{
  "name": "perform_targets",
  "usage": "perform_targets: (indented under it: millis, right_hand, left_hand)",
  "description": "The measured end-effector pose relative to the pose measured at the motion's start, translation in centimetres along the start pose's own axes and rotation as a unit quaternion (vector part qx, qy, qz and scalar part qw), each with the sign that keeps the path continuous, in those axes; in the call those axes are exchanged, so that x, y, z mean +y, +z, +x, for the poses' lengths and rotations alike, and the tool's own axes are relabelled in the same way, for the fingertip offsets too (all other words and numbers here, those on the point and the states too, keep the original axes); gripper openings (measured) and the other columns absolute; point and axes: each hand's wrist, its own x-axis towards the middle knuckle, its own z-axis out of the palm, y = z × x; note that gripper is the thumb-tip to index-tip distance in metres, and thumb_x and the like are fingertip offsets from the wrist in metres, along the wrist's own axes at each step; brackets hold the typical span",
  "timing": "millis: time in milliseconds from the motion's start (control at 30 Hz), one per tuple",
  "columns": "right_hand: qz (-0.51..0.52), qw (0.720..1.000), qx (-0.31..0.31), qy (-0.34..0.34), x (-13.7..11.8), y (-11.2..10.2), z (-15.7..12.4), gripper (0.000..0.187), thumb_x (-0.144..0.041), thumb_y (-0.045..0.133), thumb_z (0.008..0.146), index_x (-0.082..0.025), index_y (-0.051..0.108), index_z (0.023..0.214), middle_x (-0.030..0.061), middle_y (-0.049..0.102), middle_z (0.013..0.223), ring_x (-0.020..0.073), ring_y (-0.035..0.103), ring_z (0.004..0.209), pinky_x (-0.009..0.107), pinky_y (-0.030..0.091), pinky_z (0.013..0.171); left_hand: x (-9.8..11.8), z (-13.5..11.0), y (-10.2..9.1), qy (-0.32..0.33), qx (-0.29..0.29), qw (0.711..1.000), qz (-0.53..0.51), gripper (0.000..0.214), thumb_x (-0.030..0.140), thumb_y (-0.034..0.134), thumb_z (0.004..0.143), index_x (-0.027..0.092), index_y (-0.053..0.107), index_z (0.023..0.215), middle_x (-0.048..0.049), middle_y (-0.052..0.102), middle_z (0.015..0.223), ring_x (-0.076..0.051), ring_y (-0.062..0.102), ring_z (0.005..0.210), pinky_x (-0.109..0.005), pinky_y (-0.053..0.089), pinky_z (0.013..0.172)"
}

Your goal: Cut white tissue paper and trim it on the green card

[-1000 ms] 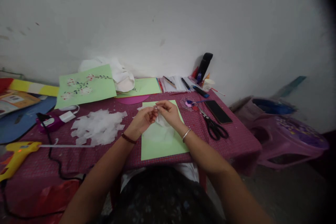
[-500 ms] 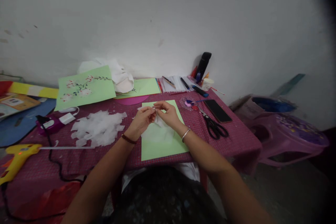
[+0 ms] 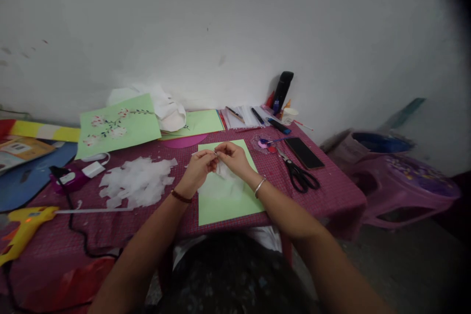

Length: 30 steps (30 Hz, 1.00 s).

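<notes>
My left hand (image 3: 201,168) and my right hand (image 3: 233,157) meet fingertip to fingertip above a sheet of green paper (image 3: 221,212). Both are closed in a pinch on a small piece of white tissue paper (image 3: 222,170), which hangs below the fingers; its upper part is hidden by them. More thin white tissue lies on the green sheet under my hands. To the left is a heap of cut white tissue pieces (image 3: 138,181). Black-handled scissors (image 3: 299,176) lie to the right of the green sheet.
A yellow glue gun (image 3: 27,225) with a long glue stick and black cord lies at the left. Behind stands a green sheet with painted flowers (image 3: 119,125). A phone (image 3: 304,153), paint palette (image 3: 263,143) and marker (image 3: 278,126) lie right. A pink stool (image 3: 397,191) stands beside the table.
The camera view has shifted slightly. My hands stay together over the green sheet, with the fingertips moved only a little around the tissue paper.
</notes>
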Motion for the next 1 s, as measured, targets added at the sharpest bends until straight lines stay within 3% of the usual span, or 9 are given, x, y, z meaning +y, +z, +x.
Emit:
perform_targets:
  millis: [167, 633, 833, 1000]
  right_hand:
    - [0.003, 1.0, -0.001, 0.006, -0.17, -0.05, -0.02, 0.014, -0.022, 0.062, 0.076, -0.02, 0.066, 0.089, 0.0003, 0.069, 0.081, 0.0144, 0.065, 0.074, 0.029, 0.053, 0.072]
    - [0.004, 0.999, -0.042, 0.005, -0.39, -0.55, 0.28, 0.01, -0.024, 0.057, 0.079, -0.019, 0.066, 0.079, -0.0013, 0.065, 0.072, 0.0137, 0.06, 0.068, 0.026, 0.047, 0.065]
    - [-0.002, 0.999, -0.044, -0.004, -0.53, -0.8, 0.43, 0.011, -0.021, 0.057, 0.079, -0.019, 0.067, 0.079, -0.0006, 0.066, 0.075, 0.0142, 0.06, 0.072, 0.027, 0.047, 0.069]
    - [-0.006, 0.998, -0.055, -0.009, -0.53, -0.68, 0.24, 0.012, -0.017, 0.056, 0.079, -0.017, 0.067, 0.081, 0.0011, 0.067, 0.079, 0.0145, 0.062, 0.076, 0.028, 0.048, 0.072]
  left_hand:
    - [-0.11, 0.1, 0.0, 0.007, 0.005, 1.0, 0.029, 0.022, 0.032, 0.077, 0.066, 0.014, 0.064, 0.065, -0.0007, 0.06, 0.059, -0.009, 0.052, 0.048, -0.023, 0.039, 0.046]
    - [-0.28, -0.02, 0.14, 0.07, 0.051, 0.994, 0.059, 0.005, 0.018, 0.072, 0.064, 0.015, 0.069, 0.066, 0.0011, 0.063, 0.059, -0.01, 0.056, 0.053, -0.023, 0.044, 0.055]
    - [-0.17, 0.06, 0.16, 0.04, 0.038, 0.998, -0.003, 0.013, 0.023, 0.075, 0.063, 0.014, 0.068, 0.069, -0.0026, 0.068, 0.066, -0.014, 0.064, 0.064, -0.028, 0.052, 0.067]
    - [-0.32, 0.34, -0.11, 0.008, 0.03, 0.999, -0.044, 0.016, 0.025, 0.077, 0.063, 0.014, 0.067, 0.065, -0.0019, 0.066, 0.063, -0.012, 0.063, 0.061, -0.026, 0.051, 0.064]
